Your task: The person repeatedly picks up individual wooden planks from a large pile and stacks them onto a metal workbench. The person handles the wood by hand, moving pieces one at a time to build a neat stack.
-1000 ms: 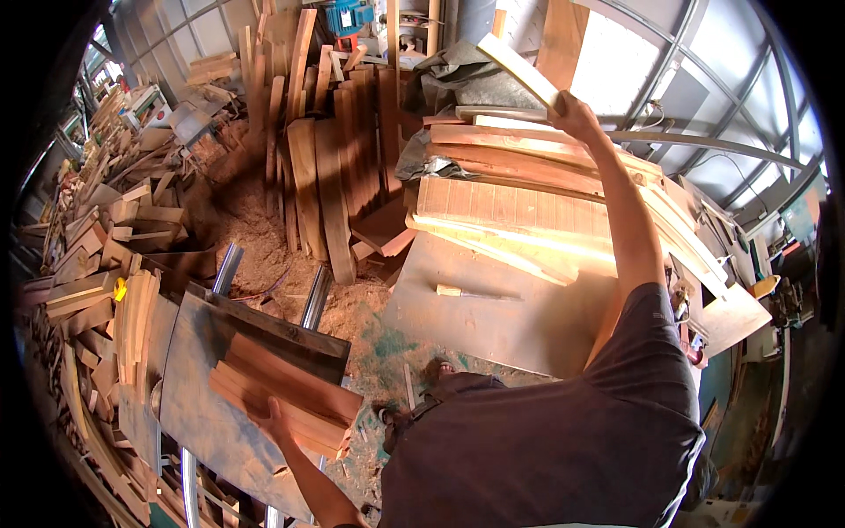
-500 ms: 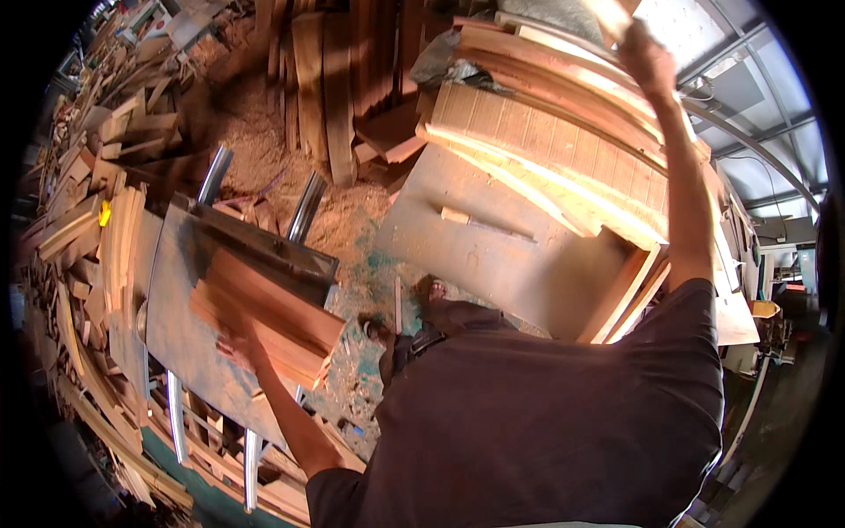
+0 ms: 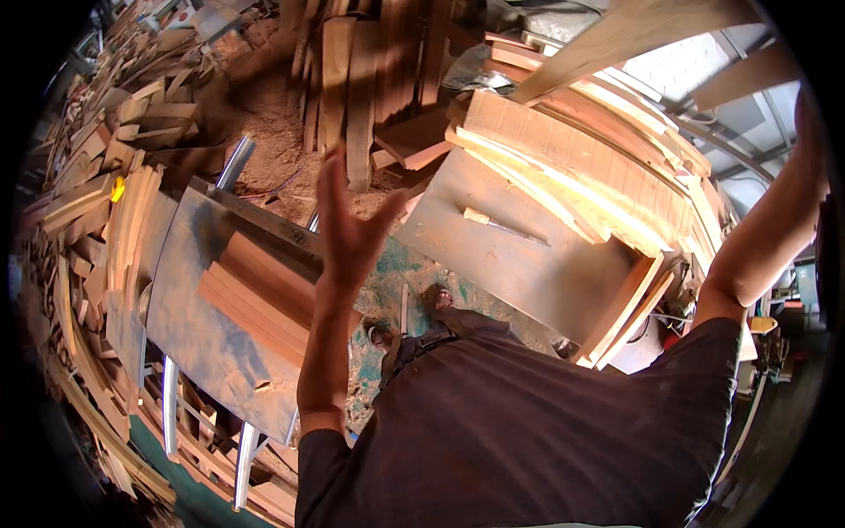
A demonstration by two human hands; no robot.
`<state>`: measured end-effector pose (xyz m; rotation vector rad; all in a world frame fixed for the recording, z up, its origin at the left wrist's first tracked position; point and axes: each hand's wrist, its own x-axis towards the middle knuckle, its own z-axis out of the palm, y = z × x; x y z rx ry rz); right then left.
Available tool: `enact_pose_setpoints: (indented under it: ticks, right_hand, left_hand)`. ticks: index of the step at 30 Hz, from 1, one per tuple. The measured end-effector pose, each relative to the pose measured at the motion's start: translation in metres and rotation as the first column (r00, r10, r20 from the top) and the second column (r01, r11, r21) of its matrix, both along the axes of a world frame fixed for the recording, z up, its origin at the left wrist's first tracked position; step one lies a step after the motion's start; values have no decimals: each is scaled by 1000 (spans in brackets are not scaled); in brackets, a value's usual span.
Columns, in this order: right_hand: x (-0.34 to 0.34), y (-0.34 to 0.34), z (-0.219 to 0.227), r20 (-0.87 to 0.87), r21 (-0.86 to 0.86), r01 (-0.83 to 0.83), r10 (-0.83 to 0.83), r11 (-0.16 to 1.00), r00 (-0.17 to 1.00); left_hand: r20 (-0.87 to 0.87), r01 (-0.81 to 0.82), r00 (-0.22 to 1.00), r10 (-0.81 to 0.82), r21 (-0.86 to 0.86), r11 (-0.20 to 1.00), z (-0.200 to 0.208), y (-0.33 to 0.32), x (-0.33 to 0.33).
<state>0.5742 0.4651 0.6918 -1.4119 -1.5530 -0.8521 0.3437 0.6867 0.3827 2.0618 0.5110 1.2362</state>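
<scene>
My left hand [image 3: 349,224] is raised over the floor between two work surfaces, empty, with thumb and fingers spread. At the upper right a long wooden board [image 3: 634,44] is held up in the air, and a second length of wood shows beside it. My right hand [image 3: 811,150] is at the right rim, cut off by the picture's edge and closed at the wood; its fingers are mostly hidden. Several reddish wooden strips [image 3: 264,295] lie side by side on the metal machine table [image 3: 189,352], below and left of my left hand.
A chisel [image 3: 506,227] with a wooden handle lies on a grey panel [image 3: 519,277]. Pale planks [image 3: 572,167] are stacked behind it. Upright boards [image 3: 361,106] stand at the back amid sawdust. Offcuts [image 3: 158,114] pile up on the left. Metal rails [image 3: 170,409] stick out from the machine.
My left hand has left the reddish strips and risen to the right. My right arm has swung outward to the right rim, and the board now spans the upper right.
</scene>
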Motion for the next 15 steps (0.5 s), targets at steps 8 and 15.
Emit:
enact_pose_setpoints:
  ticks: [8, 15]
  right_hand:
    - [-88, 68, -33, -384, -18, -325, 294, 945, 875]
    - [-149, 162, -146, -760, -119, -495, 242, 861, 603]
  left_hand:
    - [151, -106, 985, 82, 160, 981, 61, -25, -30]
    - [365, 89, 926, 96, -459, 884, 11, -27, -116]
